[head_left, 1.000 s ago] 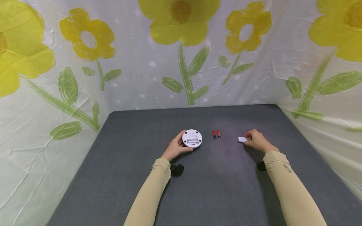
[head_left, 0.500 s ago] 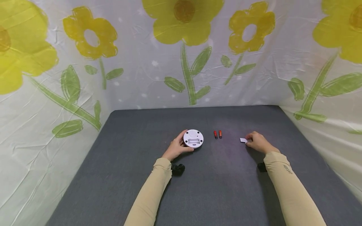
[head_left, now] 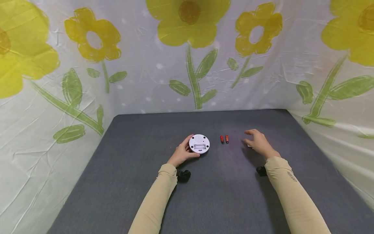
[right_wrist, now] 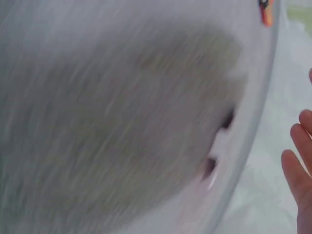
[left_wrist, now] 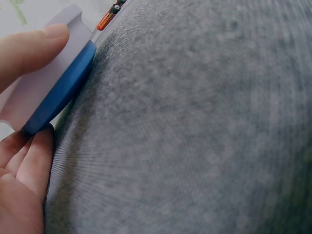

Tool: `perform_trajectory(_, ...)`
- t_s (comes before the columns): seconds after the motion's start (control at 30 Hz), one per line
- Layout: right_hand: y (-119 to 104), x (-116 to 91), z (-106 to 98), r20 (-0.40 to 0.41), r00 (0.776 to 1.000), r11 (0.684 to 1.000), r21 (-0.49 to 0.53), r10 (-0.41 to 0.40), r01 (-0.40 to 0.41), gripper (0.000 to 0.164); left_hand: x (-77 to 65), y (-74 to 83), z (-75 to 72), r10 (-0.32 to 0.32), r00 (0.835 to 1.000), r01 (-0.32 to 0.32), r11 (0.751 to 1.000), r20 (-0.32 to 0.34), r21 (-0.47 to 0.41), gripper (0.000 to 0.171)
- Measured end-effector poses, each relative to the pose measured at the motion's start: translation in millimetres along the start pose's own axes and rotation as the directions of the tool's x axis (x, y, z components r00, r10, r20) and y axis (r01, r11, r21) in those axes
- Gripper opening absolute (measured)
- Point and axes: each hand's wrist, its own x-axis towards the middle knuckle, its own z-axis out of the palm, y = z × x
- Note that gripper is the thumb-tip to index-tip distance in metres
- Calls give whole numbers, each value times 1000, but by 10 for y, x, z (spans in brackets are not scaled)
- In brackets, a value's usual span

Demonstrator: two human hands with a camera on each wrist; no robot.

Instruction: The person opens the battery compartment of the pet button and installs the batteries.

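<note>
My left hand (head_left: 181,154) holds a round white device (head_left: 199,140) by its left side, underside up. Its open battery compartment faces upward, with small dark feet around it. In the left wrist view, the thumb lies on the white casing (left_wrist: 41,73) and the other fingers are at the blue part (left_wrist: 66,90). My right hand (head_left: 259,143) hovers over the table with fingers spread and nothing between them. Mostly hidden beneath it lies a small white battery cover (head_left: 249,146), blurred in the right wrist view. Two red-and-black batteries (head_left: 222,139) lie side by side between the hands.
A dark grey cloth-covered table (head_left: 222,201) spreads under everything. White curtains (head_left: 140,81) printed with yellow flowers hang behind it and along both sides. A black wrist-worn piece (head_left: 183,175) shows beside the left sleeve.
My right hand has let go of the white battery cover, opened its fingers and shifted left toward the batteries. The cover stays on the table. My left hand keeps holding the device in place.
</note>
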Motion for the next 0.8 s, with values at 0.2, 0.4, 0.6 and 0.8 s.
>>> perform_trajectory(0.2, -207, 95, 121, -10, 1000, 998, 61, -22, 22, 48, -6, 14, 2, -4, 1000, 4, 999, -6, 35, 94)
perform_trajectory(0.4, -357, 203, 282, -17, 1000, 994, 107, -3, 5, 54, 43, -70, -11, -4, 1000, 3, 1000, 3, 20, 95)
perform_trajectory(0.6, -418, 268, 437, 0, 999, 995, 92, 50, -50, 57, 158, -290, -16, 13, 1000, -13, 1000, -11, -10, 98)
perform_trajectory(0.8, -389, 278, 549, 14, 998, 997, 40, 66, -66, 58, 188, -375, -6, 26, 999, -26, 1000, -35, 3, 99)
